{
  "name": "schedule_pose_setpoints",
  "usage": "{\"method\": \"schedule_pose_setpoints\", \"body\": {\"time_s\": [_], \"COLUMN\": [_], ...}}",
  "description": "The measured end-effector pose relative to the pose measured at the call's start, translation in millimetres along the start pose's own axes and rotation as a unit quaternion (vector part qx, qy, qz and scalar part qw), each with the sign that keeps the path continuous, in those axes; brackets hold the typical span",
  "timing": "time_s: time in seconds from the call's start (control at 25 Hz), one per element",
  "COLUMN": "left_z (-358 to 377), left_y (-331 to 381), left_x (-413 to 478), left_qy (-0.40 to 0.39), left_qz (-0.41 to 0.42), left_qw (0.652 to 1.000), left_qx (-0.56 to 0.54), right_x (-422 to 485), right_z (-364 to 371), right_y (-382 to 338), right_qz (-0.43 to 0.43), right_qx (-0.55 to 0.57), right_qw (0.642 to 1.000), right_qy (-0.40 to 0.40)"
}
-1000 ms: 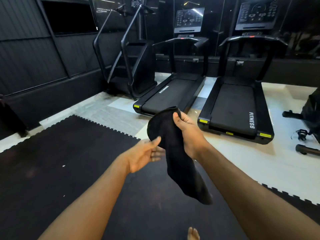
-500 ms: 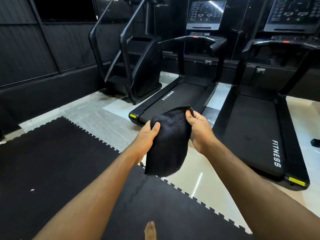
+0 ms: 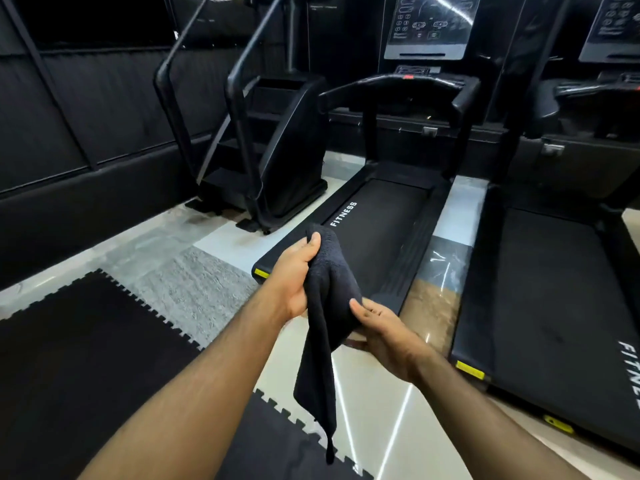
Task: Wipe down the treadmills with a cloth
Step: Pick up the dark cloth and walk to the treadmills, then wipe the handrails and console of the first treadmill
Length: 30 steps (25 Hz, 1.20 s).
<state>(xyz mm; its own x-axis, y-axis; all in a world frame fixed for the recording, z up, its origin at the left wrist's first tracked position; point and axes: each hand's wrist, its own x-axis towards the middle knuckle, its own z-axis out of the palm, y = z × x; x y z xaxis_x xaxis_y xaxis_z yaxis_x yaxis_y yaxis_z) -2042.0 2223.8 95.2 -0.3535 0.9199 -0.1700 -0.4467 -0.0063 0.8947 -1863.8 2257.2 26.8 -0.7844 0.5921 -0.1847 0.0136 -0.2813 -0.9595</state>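
Both hands on the cloth (image 3: pixel 329 306): left hand (image 3: pixel 294 278) grips its top, right hand (image 3: pixel 381 336) pinches it lower down, loose tail hanging toward the floor mat (image 3: pixel 86 358). Nearer treadmill (image 3: pixel 384 230) lies straight ahead, just past the hands, belt running lengthwise away from the person. Second treadmill (image 3: pixel 554 306) sits to the right, closer to the right hand. No wiping contact yet. No containers visible.

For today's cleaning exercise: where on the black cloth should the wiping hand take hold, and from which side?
Probably at the bunched upper part of the black cloth, where the left hand already grips it and the right hand pinches from the right. Close the palm round that thick wad from the side; the thin tail hangs loose below and would likely flap against the treadmill.
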Motion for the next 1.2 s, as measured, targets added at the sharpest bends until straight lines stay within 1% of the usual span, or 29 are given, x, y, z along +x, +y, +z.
{"method": "schedule_pose_setpoints", "body": {"time_s": [0.08, 0.12, 0.2, 0.24, 0.32, 0.4, 0.48, 0.52, 0.56, 0.6, 0.64, 0.68, 0.76, 0.84, 0.92, 1.0, 1.08, 1.16, 1.2], "left_z": [-12, -19, -33, -37, -41, -39, -32, -25, -18, -14, -10, -7, -3, 1, 4, 8, 14, 19, 21], "left_y": [11, 12, 11, 9, 4, -3, -5, 0, 9, 20, 33, 48, 76, 97, 108, 113, 116, 128, 141], "left_x": [66, 102, 177, 217, 294, 364, 438, 470, 500, 532, 558, 580, 636, 690, 748, 805, 875, 946, 979], "left_qy": [-0.028, -0.029, -0.01, 0.004, 0.005, -0.046, -0.09, -0.093, -0.076, -0.043, -0.013, 0.0, -0.032, -0.055, -0.01, 0.047, 0.082, 0.118, 0.116], "left_qz": [-0.001, -0.003, -0.017, -0.034, -0.084, -0.113, -0.121, -0.116, -0.111, -0.101, -0.084, -0.066, -0.047, -0.034, 0.001, 0.037, 0.059, 0.055, 0.039], "left_qw": [1.0, 0.999, 0.996, 0.995, 0.994, 0.991, 0.989, 0.989, 0.991, 0.994, 0.996, 0.998, 0.996, 0.986, 0.973, 0.965, 0.957, 0.953, 0.956], "left_qx": [0.013, 0.039, 0.085, 0.092, 0.076, 0.046, 0.009, -0.009, -0.022, -0.027, -0.014, 0.012, 0.071, 0.153, 0.229, 0.253, 0.272, 0.273, 0.267], "right_x": [61, 93, 165, 202, 274, 340, 405, 433, 459, 485, 507, 526, 573, 616, 658, 700, 757, 820, 851], "right_z": [-19, -31, -63, -80, -115, -157, -207, -230, -252, -271, -287, -301, -336, -369, -397, -420, -445, -463, -470], "right_y": [-14, -21, -28, -33, -49, -73, -107, -126, -144, -162, -177, -190, -211, -223, -236, -249, -265, -292, -310], "right_qz": [-0.05, -0.065, -0.101, -0.117, -0.147, -0.14, -0.118, -0.109, -0.098, -0.089, -0.081, -0.076, -0.075, -0.07, -0.058, -0.054, -0.074, -0.074, -0.06], "right_qx": [0.031, 0.043, 0.044, 0.03, 0.019, 0.049, 0.086, 0.08, 0.057, 0.034, 0.024, 0.025, 0.017, 0.003, -0.03, -0.079, -0.099, -0.087, -0.076], "right_qw": [0.997, 0.994, 0.987, 0.984, 0.978, 0.976, 0.98, 0.984, 0.988, 0.99, 0.991, 0.992, 0.991, 0.993, 0.994, 0.987, 0.975, 0.967, 0.966], "right_qy": [0.048, 0.072, 0.115, 0.133, 0.15, 0.159, 0.133, 0.117, 0.109, 0.103, 0.1, 0.101, 0.107, 0.097, 0.092, 0.127, 0.186, 0.226, 0.238]}}
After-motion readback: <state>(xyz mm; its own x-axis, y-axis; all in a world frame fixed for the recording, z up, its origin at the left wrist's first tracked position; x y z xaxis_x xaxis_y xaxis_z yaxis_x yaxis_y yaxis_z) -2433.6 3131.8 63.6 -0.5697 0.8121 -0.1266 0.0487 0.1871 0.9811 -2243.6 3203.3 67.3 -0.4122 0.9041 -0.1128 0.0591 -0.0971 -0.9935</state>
